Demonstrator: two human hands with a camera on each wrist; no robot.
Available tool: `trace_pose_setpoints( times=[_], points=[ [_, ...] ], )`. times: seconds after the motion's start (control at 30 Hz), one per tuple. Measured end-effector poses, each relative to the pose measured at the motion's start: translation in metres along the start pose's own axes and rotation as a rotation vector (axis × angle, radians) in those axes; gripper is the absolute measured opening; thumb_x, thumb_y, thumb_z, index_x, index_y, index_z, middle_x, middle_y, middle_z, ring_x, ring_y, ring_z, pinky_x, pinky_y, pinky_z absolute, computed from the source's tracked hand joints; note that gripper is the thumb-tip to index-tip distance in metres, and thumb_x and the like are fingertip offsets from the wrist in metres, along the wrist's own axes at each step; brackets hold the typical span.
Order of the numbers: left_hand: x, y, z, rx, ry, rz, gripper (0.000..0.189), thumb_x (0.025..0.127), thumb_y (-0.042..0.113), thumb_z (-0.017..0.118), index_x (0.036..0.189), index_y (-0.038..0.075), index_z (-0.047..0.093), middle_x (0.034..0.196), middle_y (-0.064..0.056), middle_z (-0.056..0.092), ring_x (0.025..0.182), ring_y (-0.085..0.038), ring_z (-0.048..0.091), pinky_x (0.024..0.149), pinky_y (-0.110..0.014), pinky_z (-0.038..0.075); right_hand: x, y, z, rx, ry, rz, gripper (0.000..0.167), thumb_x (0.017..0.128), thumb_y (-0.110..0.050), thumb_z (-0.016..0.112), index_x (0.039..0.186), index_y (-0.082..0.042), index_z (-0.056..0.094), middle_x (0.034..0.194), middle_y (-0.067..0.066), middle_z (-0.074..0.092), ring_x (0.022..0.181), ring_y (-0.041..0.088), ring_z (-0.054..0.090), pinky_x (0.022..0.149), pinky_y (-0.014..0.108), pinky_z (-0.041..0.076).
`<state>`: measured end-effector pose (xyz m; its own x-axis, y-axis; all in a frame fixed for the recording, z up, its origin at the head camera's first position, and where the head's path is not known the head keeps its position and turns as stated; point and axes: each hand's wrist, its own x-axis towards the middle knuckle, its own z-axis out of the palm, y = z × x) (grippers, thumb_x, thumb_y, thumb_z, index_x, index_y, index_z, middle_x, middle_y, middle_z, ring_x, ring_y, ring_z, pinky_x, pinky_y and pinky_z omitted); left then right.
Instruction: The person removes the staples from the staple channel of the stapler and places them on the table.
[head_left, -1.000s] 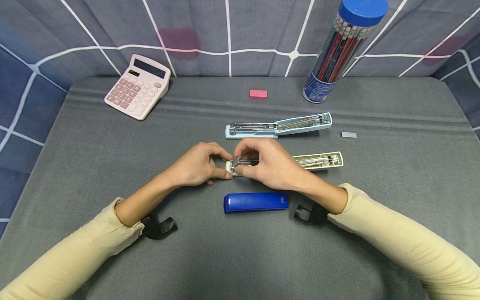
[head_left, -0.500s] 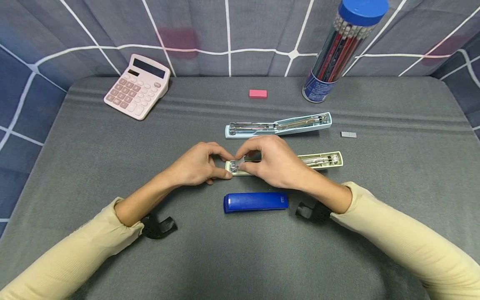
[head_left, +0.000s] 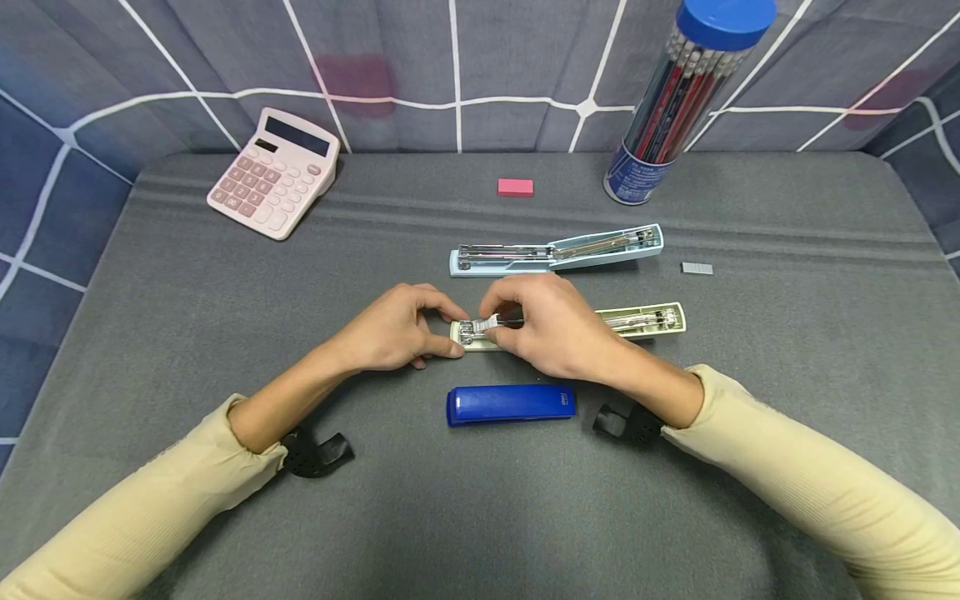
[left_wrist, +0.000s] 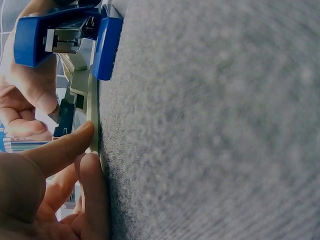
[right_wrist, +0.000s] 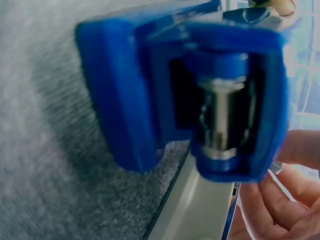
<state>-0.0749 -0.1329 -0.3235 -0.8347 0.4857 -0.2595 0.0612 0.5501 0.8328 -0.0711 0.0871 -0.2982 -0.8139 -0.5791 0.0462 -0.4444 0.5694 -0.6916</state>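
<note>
A pale green stapler [head_left: 637, 322] lies swung wide apart on the table, its metal magazine exposed. At its left end my left hand [head_left: 390, 329] grips the base between thumb and fingers; in the left wrist view the thumb [left_wrist: 67, 147] presses along the base's edge. Over the magazine my right hand [head_left: 551, 325] pinches a short strip of staples [head_left: 486, 323], tilted, with its ridged side showing. The right hand covers the stapler's middle. Just in front sits a closed dark blue stapler [head_left: 512, 404], which looms large in the right wrist view.
Behind the hands lies a light blue stapler [head_left: 502, 265], also swung apart. To its right is another strip of staples [head_left: 697, 269]. Farther back are a pink eraser [head_left: 515, 187], a pink calculator [head_left: 273, 175] and a tall tub of pencils [head_left: 667, 117].
The strip of staples has turned in my right hand's fingers and shifted slightly right, away from the stapler's left end. My left hand keeps its hold on the base.
</note>
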Motion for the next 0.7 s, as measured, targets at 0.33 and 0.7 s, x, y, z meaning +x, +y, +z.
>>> trace_pose_setpoints(
  times=[0.33,0.7],
  points=[
    [-0.001,0.0,0.0,0.006,0.001,0.007,0.034,0.078,0.007,0.084,0.109,0.004,0.073,0.098,-0.01,0.061,0.049,-0.017,0.058,0.045,-0.032,0.054,0.001,-0.003,-0.005,-0.221,-0.116,-0.05,0.025,0.086,-0.006,0.074,0.111,-0.009,0.073,0.099,0.001,0.067,0.093,0.017,0.061,0.084,0.041,0.049],
    [0.0,-0.001,0.0,0.001,0.006,0.014,0.033,0.078,0.007,0.084,0.109,0.004,0.073,0.098,-0.009,0.062,0.047,-0.016,0.057,0.044,-0.031,0.052,-0.011,0.003,-0.03,-0.125,-0.011,-0.07,0.017,0.087,-0.005,0.073,0.102,-0.01,0.075,0.095,-0.003,0.067,0.092,0.015,0.061,0.082,0.038,0.047]
  ],
)
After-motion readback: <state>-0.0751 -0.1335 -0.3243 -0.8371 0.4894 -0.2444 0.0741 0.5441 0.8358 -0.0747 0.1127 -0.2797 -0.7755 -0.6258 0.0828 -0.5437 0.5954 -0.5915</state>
